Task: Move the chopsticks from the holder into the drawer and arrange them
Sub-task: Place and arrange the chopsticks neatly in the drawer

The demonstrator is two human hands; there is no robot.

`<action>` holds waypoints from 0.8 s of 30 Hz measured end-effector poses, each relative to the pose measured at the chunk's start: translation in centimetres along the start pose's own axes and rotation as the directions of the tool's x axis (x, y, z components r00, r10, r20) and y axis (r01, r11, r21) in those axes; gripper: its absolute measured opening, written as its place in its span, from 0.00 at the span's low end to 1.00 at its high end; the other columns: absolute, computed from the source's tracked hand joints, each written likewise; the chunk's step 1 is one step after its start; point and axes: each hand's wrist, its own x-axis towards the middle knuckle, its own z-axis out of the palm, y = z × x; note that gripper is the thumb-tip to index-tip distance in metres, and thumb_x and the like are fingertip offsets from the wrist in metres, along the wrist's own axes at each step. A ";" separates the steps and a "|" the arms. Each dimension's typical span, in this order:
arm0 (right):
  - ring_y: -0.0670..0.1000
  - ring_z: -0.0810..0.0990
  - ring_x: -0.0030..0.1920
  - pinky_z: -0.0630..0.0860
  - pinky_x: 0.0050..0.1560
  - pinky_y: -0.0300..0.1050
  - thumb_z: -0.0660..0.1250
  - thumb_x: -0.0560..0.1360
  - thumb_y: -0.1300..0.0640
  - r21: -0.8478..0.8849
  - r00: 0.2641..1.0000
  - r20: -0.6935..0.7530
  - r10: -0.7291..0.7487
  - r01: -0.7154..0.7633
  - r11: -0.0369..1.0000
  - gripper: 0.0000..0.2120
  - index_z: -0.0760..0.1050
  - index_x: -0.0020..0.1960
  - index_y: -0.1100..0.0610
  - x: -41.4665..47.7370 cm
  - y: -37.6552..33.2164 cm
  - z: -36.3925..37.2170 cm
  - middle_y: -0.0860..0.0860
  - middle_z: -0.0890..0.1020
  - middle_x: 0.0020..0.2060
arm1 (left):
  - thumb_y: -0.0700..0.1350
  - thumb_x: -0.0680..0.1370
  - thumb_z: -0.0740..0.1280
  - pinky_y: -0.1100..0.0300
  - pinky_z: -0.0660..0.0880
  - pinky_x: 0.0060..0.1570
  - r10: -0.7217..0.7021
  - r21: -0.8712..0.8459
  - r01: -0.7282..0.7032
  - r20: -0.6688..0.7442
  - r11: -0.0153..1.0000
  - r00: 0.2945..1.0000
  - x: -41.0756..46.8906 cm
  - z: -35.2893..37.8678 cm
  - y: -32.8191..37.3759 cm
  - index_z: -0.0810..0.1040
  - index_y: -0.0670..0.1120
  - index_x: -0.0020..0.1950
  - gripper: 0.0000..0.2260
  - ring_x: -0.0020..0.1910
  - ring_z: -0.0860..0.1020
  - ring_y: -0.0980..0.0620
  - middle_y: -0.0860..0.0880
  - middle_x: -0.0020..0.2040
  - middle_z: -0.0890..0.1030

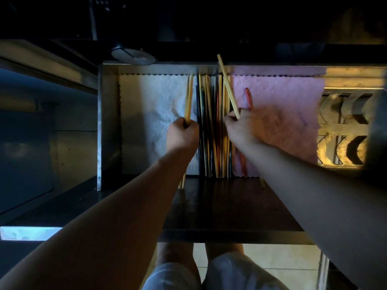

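The scene is dim, and the far area beyond the drawer (pixel 109 122) sinks into near black. Soft light falls on the white cloth (pixel 155 105) and pink cloth (pixel 282 105) lining it. A warm yellow glow tints the metal rack (pixel 343 114) at right; cool blue light washes the left. Both forearms (pixel 125 206) lie in shadow. Edges bend and blur, most at right.
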 end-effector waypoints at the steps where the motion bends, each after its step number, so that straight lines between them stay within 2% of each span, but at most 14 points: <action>1: 0.59 0.83 0.47 0.80 0.51 0.51 0.65 0.74 0.52 0.004 1.000 -0.017 0.003 -0.003 1.000 0.10 0.80 0.50 0.57 -0.2 -0.2 0.0 0.57 0.84 0.46 | 0.43 0.76 0.66 0.62 0.70 0.28 0.018 0.016 -0.018 0.009 1.000 1.000 -0.1 0.3 -0.1 0.80 0.44 0.44 0.05 0.28 0.74 0.50 0.47 0.32 0.76; 3: 0.59 0.82 0.49 0.76 0.48 0.44 0.65 0.77 0.54 -0.022 0.997 -0.071 0.018 -0.020 1.000 0.11 0.79 0.53 0.60 -0.6 -0.6 -0.4 0.58 0.83 0.48 | 0.45 0.74 0.71 0.62 0.74 0.31 0.037 0.051 -0.038 0.024 0.998 0.999 -0.3 1.1 0.0 0.82 0.45 0.42 0.04 0.32 0.79 0.48 0.48 0.32 0.79; 6: 0.58 0.81 0.52 0.71 0.45 0.42 0.63 0.78 0.53 -0.011 0.995 -0.075 0.060 -0.061 0.998 0.13 0.77 0.56 0.61 -0.6 -0.2 -0.8 0.59 0.82 0.51 | 0.50 0.72 0.74 0.60 0.74 0.33 0.022 0.127 -0.027 0.037 0.992 0.999 -0.3 2.4 0.0 0.80 0.44 0.41 0.10 0.35 0.79 0.48 0.48 0.36 0.81; 8: 0.57 0.81 0.51 0.68 0.43 0.39 0.63 0.78 0.51 -0.050 0.996 -0.066 0.053 -0.057 0.997 0.14 0.78 0.55 0.61 -0.7 0.3 -1.0 0.58 0.82 0.50 | 0.50 0.72 0.73 0.58 0.76 0.37 0.014 0.191 -0.017 0.021 0.981 1.000 -0.3 3.0 0.1 0.80 0.42 0.45 0.11 0.38 0.80 0.46 0.47 0.39 0.82; 11: 0.58 0.81 0.51 0.69 0.45 0.41 0.64 0.77 0.51 -0.051 0.998 -0.047 0.048 -0.050 0.997 0.13 0.78 0.53 0.60 -0.8 0.5 -1.1 0.59 0.82 0.50 | 0.48 0.72 0.69 0.52 0.81 0.42 0.018 0.273 -0.022 0.018 0.962 1.000 -0.5 3.3 0.6 0.80 0.42 0.47 0.10 0.40 0.81 0.43 0.45 0.41 0.82; 13: 0.59 0.81 0.51 0.71 0.46 0.42 0.64 0.77 0.52 -0.054 0.997 -0.050 0.050 -0.053 0.997 0.13 0.78 0.53 0.60 -0.9 0.4 -1.2 0.59 0.82 0.50 | 0.48 0.72 0.68 0.55 0.78 0.40 0.020 0.316 -0.026 0.021 0.948 1.000 -0.6 3.4 1.1 0.79 0.42 0.47 0.10 0.39 0.79 0.44 0.46 0.40 0.79; 17: 0.58 0.81 0.51 0.67 0.44 0.39 0.64 0.77 0.52 -0.052 0.995 -0.078 0.063 -0.067 0.996 0.13 0.79 0.53 0.60 -0.8 0.3 -1.3 0.58 0.83 0.49 | 0.51 0.72 0.67 0.56 0.77 0.41 0.023 0.237 -0.019 -0.012 0.971 1.000 -0.7 2.8 1.0 0.79 0.43 0.48 0.13 0.40 0.79 0.43 0.45 0.41 0.80; 19: 0.58 0.81 0.49 0.71 0.44 0.41 0.65 0.77 0.51 -0.051 0.992 -0.118 0.048 -0.054 0.997 0.13 0.80 0.53 0.59 -0.7 0.5 -1.2 0.58 0.83 0.47 | 0.51 0.74 0.65 0.56 0.78 0.45 0.026 0.203 -0.021 -0.022 0.979 0.999 -0.6 2.1 0.5 0.79 0.43 0.50 0.12 0.42 0.80 0.43 0.45 0.42 0.80; 22: 0.56 0.82 0.47 0.73 0.44 0.41 0.66 0.76 0.50 -0.034 0.995 -0.100 0.014 -0.017 0.999 0.12 0.81 0.52 0.57 -0.8 0.5 -0.6 0.57 0.83 0.45 | 0.49 0.78 0.62 0.58 0.72 0.43 0.049 0.199 -0.039 -0.045 0.979 0.998 -0.3 0.8 0.1 0.78 0.41 0.53 0.12 0.44 0.78 0.43 0.43 0.44 0.79; 24: 0.56 0.82 0.49 0.77 0.50 0.44 0.67 0.76 0.50 -0.032 0.996 -0.090 0.010 -0.013 0.999 0.12 0.82 0.53 0.57 -1.0 0.3 -0.3 0.56 0.84 0.47 | 0.47 0.79 0.61 0.57 0.70 0.42 0.053 0.174 -0.045 -0.041 0.984 0.998 -0.2 0.0 0.1 0.77 0.42 0.50 0.10 0.42 0.76 0.43 0.45 0.42 0.78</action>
